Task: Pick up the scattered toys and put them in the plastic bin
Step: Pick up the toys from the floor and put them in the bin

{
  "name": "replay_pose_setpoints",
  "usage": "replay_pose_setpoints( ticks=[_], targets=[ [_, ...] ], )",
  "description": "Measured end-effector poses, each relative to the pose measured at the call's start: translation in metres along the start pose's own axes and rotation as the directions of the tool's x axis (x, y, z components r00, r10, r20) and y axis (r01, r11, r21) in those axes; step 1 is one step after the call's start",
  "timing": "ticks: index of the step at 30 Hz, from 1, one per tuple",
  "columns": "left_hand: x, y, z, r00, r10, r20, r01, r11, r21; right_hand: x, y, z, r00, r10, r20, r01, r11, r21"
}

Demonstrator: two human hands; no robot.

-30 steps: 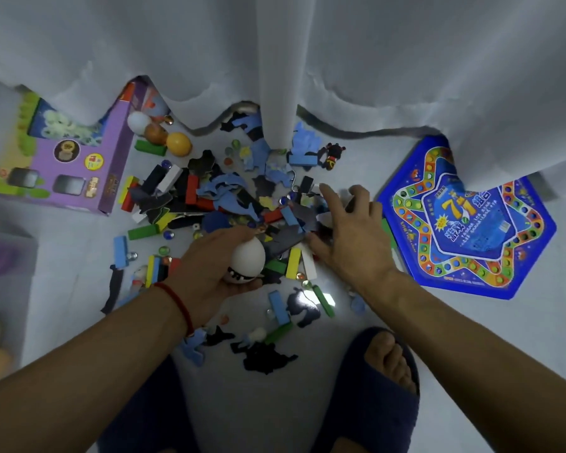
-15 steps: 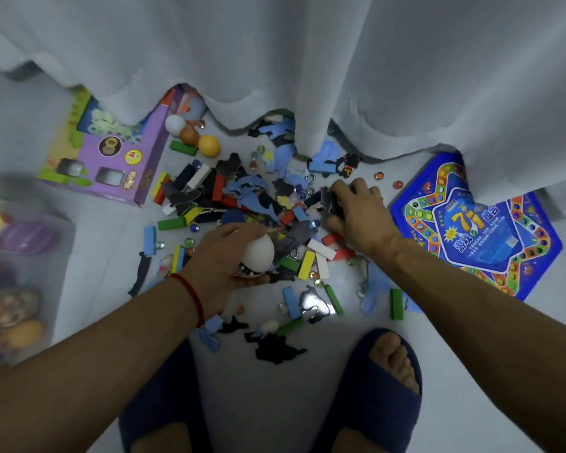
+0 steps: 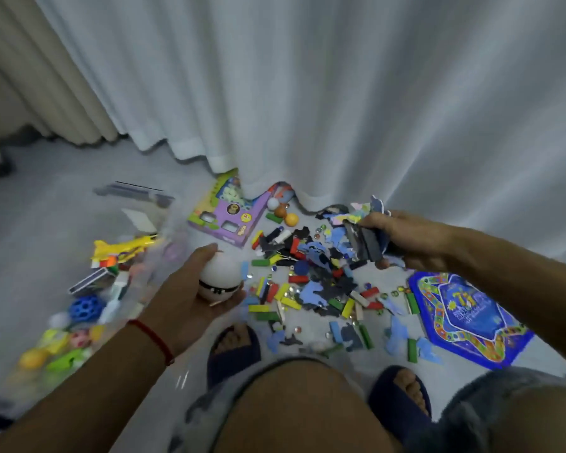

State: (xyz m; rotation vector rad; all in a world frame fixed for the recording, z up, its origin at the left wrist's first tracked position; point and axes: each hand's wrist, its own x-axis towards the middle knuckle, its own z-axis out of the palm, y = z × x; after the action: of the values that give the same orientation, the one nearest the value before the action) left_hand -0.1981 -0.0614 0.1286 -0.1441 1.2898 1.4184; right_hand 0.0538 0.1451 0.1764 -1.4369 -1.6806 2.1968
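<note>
My left hand (image 3: 190, 289) is cupping the egg (image 3: 219, 278) mid-frame; my right hand (image 3: 406, 240) is gripping puzzle pieces (image 3: 363, 233) at the right.

White curtains (image 3: 307, 93) are hanging to the grey floor (image 3: 46, 223), beige drapes (image 3: 30, 76) standing at their left; 2 dark slippers (image 3: 232, 358) are resting below.

One readable mark here: a big yellow "7" sits at the centre of the blue star-shaped game board (image 3: 464, 318). The smaller print right under that numeral is too blurred to make out. Stickers on the purple toy box (image 3: 229, 220), far left of the board, are illegible.
</note>
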Motion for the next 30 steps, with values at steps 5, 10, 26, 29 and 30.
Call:
replay_pose_setpoints(
  ticks=[5,10,26,29,30],
  targets=[
    [-0.067,0.054,-0.092,0.983,0.174,-0.054,-0.181,0.962,-0.205,-0.005,-0.094,0.138,0.978,-0.072,0.197,0.119,0.964,-0.237],
    [-0.123,0.083,-0.17,0.923,0.171,-0.345,-0.316,0.848,-0.425,0.028,-0.131,0.305,0.936,-0.079,0.343,0.191,0.933,-0.306],
    [-0.042,0.011,-0.108,0.93,0.349,-0.118,-0.321,0.924,0.206,0.042,-0.105,0.142,0.998,-0.048,-0.028,0.018,0.751,-0.66],
    [-0.002,-0.02,-0.079,0.981,0.195,0.002,-0.182,0.91,0.372,0.043,-0.06,0.066,0.992,0.028,-0.126,-0.118,0.595,-0.795],
    [0.013,-0.031,-0.073,0.984,0.177,-0.002,-0.158,0.878,0.452,0.047,-0.04,0.046,0.988,0.052,-0.144,-0.149,0.55,-0.822]
  ],
)
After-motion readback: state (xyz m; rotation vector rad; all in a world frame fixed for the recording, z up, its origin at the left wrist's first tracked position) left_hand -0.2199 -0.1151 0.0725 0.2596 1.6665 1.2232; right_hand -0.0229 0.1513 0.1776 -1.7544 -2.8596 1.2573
